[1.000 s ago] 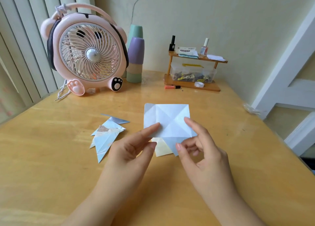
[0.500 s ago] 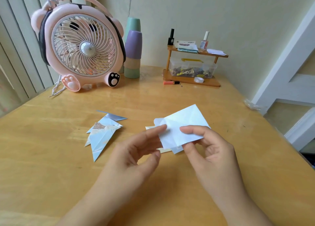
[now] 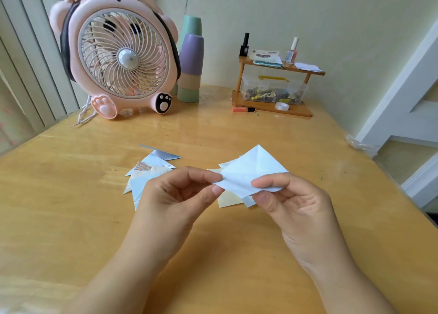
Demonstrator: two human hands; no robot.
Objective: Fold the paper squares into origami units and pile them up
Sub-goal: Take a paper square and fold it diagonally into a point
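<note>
Above the middle of the wooden table (image 3: 71, 219), both hands hold one pale blue paper square (image 3: 251, 171), partly folded so that a creased point stands up at its far side. The left hand (image 3: 175, 200) pinches the paper's left tip between thumb and forefinger, the other fingers curled beneath. The right hand (image 3: 296, 202) pinches the right lower edge, forefinger on top and thumb under it. The paper is lifted clear of the table.

Just beneath it lie a cream sheet (image 3: 228, 201) and a sliver of another blue sheet, flat on the wood. To the left, partly hidden by the left hand, lies a pile of folded units (image 3: 147, 171), pointed, mostly pale blue, overlapping one another; one greyish piece lies at the pile's far end.

At the back right stands a small wooden shelf (image 3: 272, 106). On its lower board sits a clear plastic box (image 3: 272, 88) with a yellow handle on its lid, filled with small dark and yellow bits too fine to make out, and a roll of clear tape (image 3: 282, 105) in front of it. The upper board carries a black bottle (image 3: 244, 45), a pink nail polish bottle (image 3: 291, 53) and some paper packets. An orange marker (image 3: 243, 109) lies by the shelf's foot.

At the back left, a pink desk fan (image 3: 118, 53) with paw-shaped feet faces the room, and beside it stands a stack of cups (image 3: 190, 65), purple on top, with a green one behind.
</note>
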